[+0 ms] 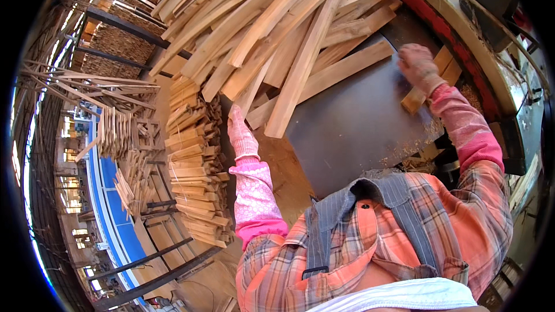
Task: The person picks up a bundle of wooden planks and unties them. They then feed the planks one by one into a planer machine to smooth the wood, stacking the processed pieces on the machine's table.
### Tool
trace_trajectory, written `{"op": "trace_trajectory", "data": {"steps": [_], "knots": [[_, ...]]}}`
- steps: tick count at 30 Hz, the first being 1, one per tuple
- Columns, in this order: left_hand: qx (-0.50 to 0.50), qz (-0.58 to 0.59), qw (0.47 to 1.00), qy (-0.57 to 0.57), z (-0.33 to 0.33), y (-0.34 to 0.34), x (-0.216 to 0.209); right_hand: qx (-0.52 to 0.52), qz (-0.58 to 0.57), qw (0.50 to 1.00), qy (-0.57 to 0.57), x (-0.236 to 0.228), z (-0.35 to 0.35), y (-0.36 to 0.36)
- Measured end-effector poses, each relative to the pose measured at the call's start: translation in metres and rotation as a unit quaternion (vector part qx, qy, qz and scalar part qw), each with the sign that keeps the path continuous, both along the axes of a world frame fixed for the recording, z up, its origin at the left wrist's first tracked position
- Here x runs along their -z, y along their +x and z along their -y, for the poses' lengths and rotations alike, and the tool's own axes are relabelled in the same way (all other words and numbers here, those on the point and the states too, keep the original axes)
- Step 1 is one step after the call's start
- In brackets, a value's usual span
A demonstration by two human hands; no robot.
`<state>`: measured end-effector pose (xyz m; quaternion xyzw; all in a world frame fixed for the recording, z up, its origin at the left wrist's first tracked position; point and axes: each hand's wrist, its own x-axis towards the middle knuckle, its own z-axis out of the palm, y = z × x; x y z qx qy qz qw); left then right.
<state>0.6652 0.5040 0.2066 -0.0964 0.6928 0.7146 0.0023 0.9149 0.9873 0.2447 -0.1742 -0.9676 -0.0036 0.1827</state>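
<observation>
My left hand point(241, 137), in a pink sleeve, reaches to the near end of a wooden slat point(254, 91) at the left edge of the pile. Its fingers are close together on that end and partly hidden. Over the right side of a dark metal table point(341, 127) is my right hand point(417, 65), its fingers curled and a little blurred. Just left of it ends a long wooden slat point(352, 75) lying across the table's far side. Another slat point(300, 69) slants over that one toward me. Whether the right hand holds anything is hidden.
More loose slats point(231, 11) are heaped at the far side. Bundled slats point(193, 162) stand stacked at left. Short wood pieces point(430, 84) lie beneath my right wrist, beside a red-edged machine frame point(471, 46). Wood shavings point(413, 149) cover the table's near right edge.
</observation>
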Motion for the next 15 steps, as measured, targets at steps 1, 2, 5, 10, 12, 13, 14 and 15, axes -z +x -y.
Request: {"op": "trace_trajectory", "data": {"steps": [1,2,5,10,12,13,14,15], "knots": [[0.017,-0.005,0.998,-0.061,0.002,0.005,-0.007,-0.061,-0.027,0.998,-0.015,-0.007,0.021,-0.012],[0.028,-0.009,0.992,-0.123,0.011,0.009,-0.01,-0.109,0.009,0.993,-0.037,-0.023,0.047,-0.025],[-0.045,-0.187,0.951,-0.243,-0.008,0.046,-0.025,-0.166,0.047,0.984,-0.047,-0.031,0.099,-0.046],[0.198,-0.322,0.722,-0.579,-0.054,0.118,-0.067,-0.206,0.131,0.97,-0.011,-0.039,0.156,-0.094],[0.209,-0.291,0.674,-0.646,-0.067,0.11,-0.059,-0.222,0.178,0.958,0.023,-0.04,0.173,-0.115],[0.216,-0.278,0.647,-0.676,-0.073,0.101,-0.055,-0.225,0.201,0.952,0.046,-0.034,0.18,-0.125],[0.224,-0.247,0.644,-0.689,-0.073,0.089,-0.055,-0.227,0.223,0.945,0.069,-0.028,0.184,-0.133],[0.237,-0.215,0.64,-0.698,-0.073,0.078,-0.058,-0.231,0.239,0.941,0.068,-0.027,0.184,-0.136]]}}
